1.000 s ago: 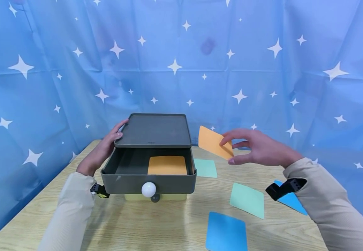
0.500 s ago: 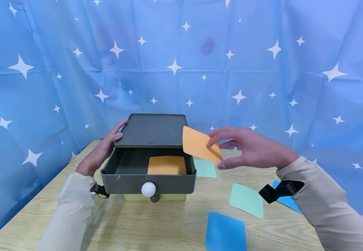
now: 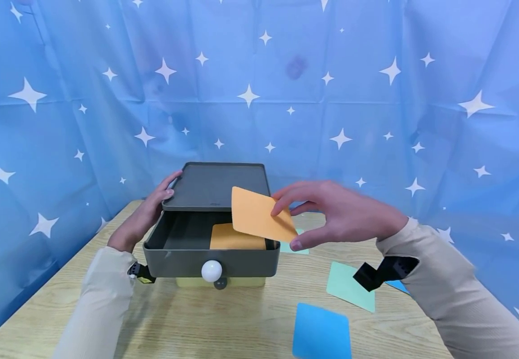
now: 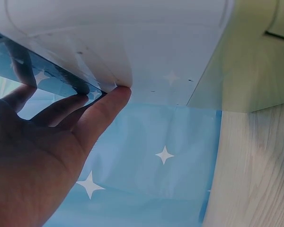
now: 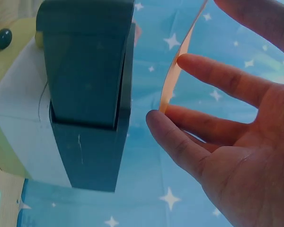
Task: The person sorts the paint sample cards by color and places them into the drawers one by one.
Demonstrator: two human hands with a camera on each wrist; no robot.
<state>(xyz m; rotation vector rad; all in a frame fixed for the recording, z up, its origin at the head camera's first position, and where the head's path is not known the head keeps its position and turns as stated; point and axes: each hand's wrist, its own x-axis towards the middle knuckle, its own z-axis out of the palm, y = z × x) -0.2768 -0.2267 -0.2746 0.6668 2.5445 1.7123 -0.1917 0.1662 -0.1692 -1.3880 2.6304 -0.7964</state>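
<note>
A dark grey drawer box [image 3: 216, 185] stands on the wooden table [image 3: 223, 324], its top drawer [image 3: 212, 259] pulled out, with a white knob [image 3: 211, 270]. An orange card [image 3: 234, 237] lies inside the drawer. My right hand [image 3: 331, 212] pinches a second orange card [image 3: 259, 215] between thumb and fingers, tilted in the air above the drawer's right side. In the right wrist view the card [image 5: 180, 61] shows edge-on beside the box [image 5: 85, 94]. My left hand [image 3: 144, 214] rests with straight fingers against the box's left side [image 4: 118, 92].
Two green cards [image 3: 350, 285] [image 3: 292, 248] and two blue cards [image 3: 321, 331] [image 3: 396, 286] lie on the table right of the box. A blue star-patterned cloth [image 3: 376, 99] hangs behind and beside the table. A lower yellowish drawer with a dark knob [image 3: 218, 284] sits under the grey one.
My right hand has carried the orange card leftward from right of the box to above the open drawer. The left hand and the box have stayed put.
</note>
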